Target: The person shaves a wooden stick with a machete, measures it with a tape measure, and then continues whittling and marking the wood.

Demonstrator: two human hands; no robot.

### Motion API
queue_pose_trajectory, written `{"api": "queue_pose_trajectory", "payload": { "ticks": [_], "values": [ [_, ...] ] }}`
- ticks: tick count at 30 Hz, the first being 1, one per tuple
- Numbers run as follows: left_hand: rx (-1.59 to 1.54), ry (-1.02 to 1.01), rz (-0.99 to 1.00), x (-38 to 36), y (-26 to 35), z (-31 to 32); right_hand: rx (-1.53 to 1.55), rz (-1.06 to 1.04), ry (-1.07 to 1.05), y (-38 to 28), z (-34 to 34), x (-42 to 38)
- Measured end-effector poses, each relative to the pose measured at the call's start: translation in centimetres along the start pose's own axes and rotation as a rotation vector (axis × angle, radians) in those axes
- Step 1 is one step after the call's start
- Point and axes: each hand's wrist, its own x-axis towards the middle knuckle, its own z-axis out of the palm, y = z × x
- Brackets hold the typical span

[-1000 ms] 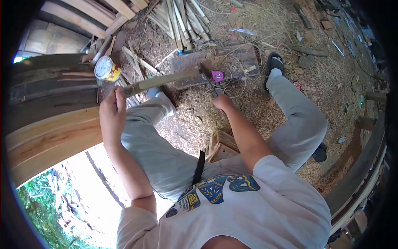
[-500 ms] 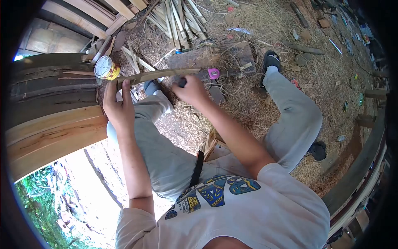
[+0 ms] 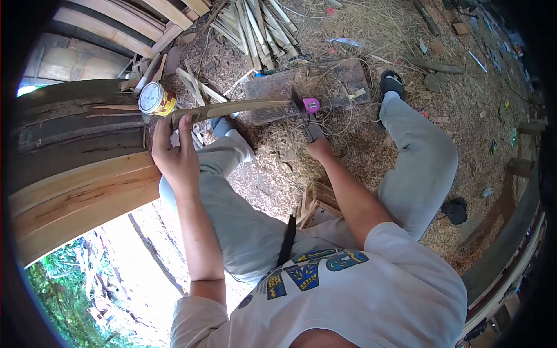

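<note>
My left hand (image 3: pixel 175 152) is closed around the near end of a long, slightly bent wooden strip (image 3: pixel 243 107), thumb up on one side. The strip reaches right, its far end over a worn plank on the ground. My right hand (image 3: pixel 320 149) grips a dark hand tool (image 3: pixel 299 103) that looks like a knife. Its dark end points away from me and overlaps the strip's far end in this view. Just right of that end lies a pink tape measure (image 3: pixel 311 105). Beside my left hand stands a white-lidded yellow tin (image 3: pixel 156 98).
The worn plank (image 3: pixel 270 87) lies between my feet on ground covered with shavings. Behind it is a pile of thin wooden strips (image 3: pixel 252 32). Thick timber beams (image 3: pixel 87 191) run along my left. A small wooden box-like piece (image 3: pixel 319 200) sits between my legs.
My right hand has moved right and toward me, from beside the strip's middle to below its far end, with the tool now showing lengthwise. My left hand keeps its hold.
</note>
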Motion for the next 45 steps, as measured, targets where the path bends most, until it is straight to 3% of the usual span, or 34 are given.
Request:
{"api": "queue_pose_trajectory", "payload": {
  "ticks": [1, 2, 4, 8, 10, 12, 17, 19, 22, 28, 30, 32, 35, 37, 39, 41, 45],
  "values": [
    [-0.210, 0.021, -0.094, -0.2, -0.3, 0.1, 0.044, 0.073, -0.052, -0.4, 0.1, 0.4],
    [-0.215, 0.025, -0.098, -0.3, -0.5, 0.1, 0.037, 0.073, -0.050, -1.2, 0.5, 0.7],
    [-0.282, 0.106, -0.102, -0.3, -0.9, -0.4, 0.232, 0.009, 0.019, -5.9, 0.6, -0.6],
    [-0.340, 0.092, -0.060, -0.1, -1.3, -1.1, 0.527, -0.239, -0.136, -18.1, -5.1, -6.9],
    [-0.179, 0.020, 0.073, 0.3, -0.4, -1.3, 0.474, -0.334, -0.320, -23.8, -9.4, -11.0],
    [-0.099, 0.012, 0.112, 0.5, 0.1, -1.7, 0.447, -0.501, -0.338, -27.6, -11.5, -14.3],
    [0.002, -0.030, 0.131, -0.1, 1.1, -2.0, 0.442, -0.697, -0.162, -31.2, -13.4, -21.3],
    [-0.281, 0.105, 0.030, -0.6, 0.9, -1.3, 0.492, -0.751, -0.099, -31.0, -13.2, -21.8],
    [-0.236, 0.104, 0.044, -0.9, 0.6, -1.9, 0.539, -0.718, -0.095, -30.2, -13.1, -21.3],
    [-0.183, 0.038, 0.094, -1.3, -0.9, -2.6, 0.277, -0.598, -0.240, -28.8, -13.7, -20.1],
    [-0.189, 0.040, 0.097, -1.3, -1.4, -2.9, 0.289, -0.385, -0.248, -26.4, -11.6, -16.8],
    [-0.151, 0.014, 0.087, -1.5, -1.6, -3.4, 0.120, -0.148, -0.277, -20.5, -9.6, -10.9],
    [-0.162, -0.008, 0.185, -1.4, -0.9, -2.6, 0.228, 0.112, -0.315, -4.3, -3.7, -1.1],
    [-0.148, -0.024, 0.253, -0.7, 0.3, -1.7, 0.087, 0.086, -0.193, -0.2, -2.6, -0.3],
    [-0.217, -0.003, 0.035, -0.8, 0.8, -1.4, -0.058, 0.064, -0.099, -0.1, -1.9, -0.8],
    [-0.304, 0.036, 0.029, -1.0, 0.8, -1.0, 0.270, 0.181, -0.151, -3.2, -1.4, -2.4],
    [-0.256, 0.010, 0.044, -0.8, 0.1, -1.0, 0.426, 0.069, -0.143, -10.2, -2.0, -3.5]
  ]
}}
